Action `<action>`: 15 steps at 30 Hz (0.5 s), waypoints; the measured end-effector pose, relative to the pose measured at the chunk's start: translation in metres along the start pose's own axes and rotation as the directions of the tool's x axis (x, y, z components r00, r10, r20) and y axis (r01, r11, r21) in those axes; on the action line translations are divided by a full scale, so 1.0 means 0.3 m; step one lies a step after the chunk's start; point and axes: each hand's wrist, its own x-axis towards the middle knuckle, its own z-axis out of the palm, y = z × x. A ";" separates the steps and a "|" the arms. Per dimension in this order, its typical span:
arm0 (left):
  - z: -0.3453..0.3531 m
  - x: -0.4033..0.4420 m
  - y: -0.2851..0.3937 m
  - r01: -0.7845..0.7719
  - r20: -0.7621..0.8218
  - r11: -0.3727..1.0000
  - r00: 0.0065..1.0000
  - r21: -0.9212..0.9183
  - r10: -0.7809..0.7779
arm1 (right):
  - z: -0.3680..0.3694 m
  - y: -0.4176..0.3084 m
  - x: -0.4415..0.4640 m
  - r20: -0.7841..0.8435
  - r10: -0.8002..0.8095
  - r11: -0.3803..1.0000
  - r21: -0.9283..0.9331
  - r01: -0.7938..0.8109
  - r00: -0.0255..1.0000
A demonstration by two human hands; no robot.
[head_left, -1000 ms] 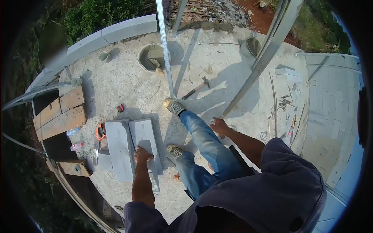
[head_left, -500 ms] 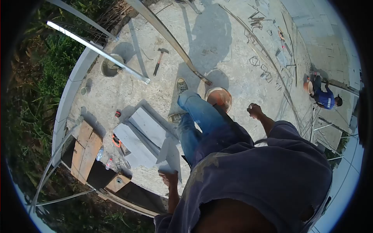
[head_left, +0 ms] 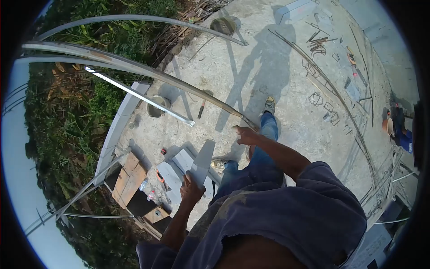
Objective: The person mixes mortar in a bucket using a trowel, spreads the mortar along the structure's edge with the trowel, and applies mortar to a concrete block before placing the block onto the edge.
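My left hand is closed on the lower end of a flat, tapered piece of light grey block, held up at a tilt. Below it, larger grey blocks lie on the concrete, partly covered by the piece. My right hand is out in front of my leg, beside the low end of a long beam. Its fingers look curled, one reaching further out; whatever they hold is too small to make out. An orange bucket is mostly hidden behind my right forearm and leg.
A hammer lies beyond the beam. A pale metal bar slants past a round bucket. Wooden boards lie by dark openings near the left edge. Rebar and wire stirrups stretch along the right. Another person crouches far right.
My left hand has raised the grey piece up and away from me. My right hand has swung left, across the front of the bucket. The view has turned, and one foot has stepped forward.
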 end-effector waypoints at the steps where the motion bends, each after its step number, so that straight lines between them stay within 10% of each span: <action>1: -0.066 0.019 0.120 -0.036 0.032 0.997 0.999 0.072 0.034 | 0.015 0.042 0.057 0.105 -0.045 0.994 -0.091 0.055 0.993; 6: -0.355 0.172 0.681 -0.133 0.163 0.938 0.983 0.321 0.084 | -0.224 0.155 0.162 0.241 -0.280 0.940 -0.126 0.316 0.929; 10: -0.548 0.275 1.000 -0.430 0.172 0.871 0.901 0.239 0.398 | -0.524 0.288 0.183 -0.110 -0.667 0.744 -0.144 0.652 0.737; 11: -0.578 0.303 1.066 -0.463 0.143 0.863 0.886 0.201 0.441 | -0.605 0.302 0.165 0.002 -0.404 0.752 0.571 0.331 0.915; 13: -0.643 0.370 1.179 -0.532 0.169 0.831 0.845 0.160 0.508 | -0.806 0.322 0.090 0.303 -0.221 0.341 0.915 -0.218 0.927; 14: -0.665 0.412 1.213 -0.592 0.164 0.793 0.804 0.141 0.571 | -0.925 0.333 0.023 0.005 -0.301 0.770 0.591 0.240 0.954; 15: -0.689 0.464 1.248 -0.598 0.146 0.790 0.800 0.133 0.582 | -1.043 0.343 -0.030 -0.184 -0.520 0.853 -0.062 0.518 0.834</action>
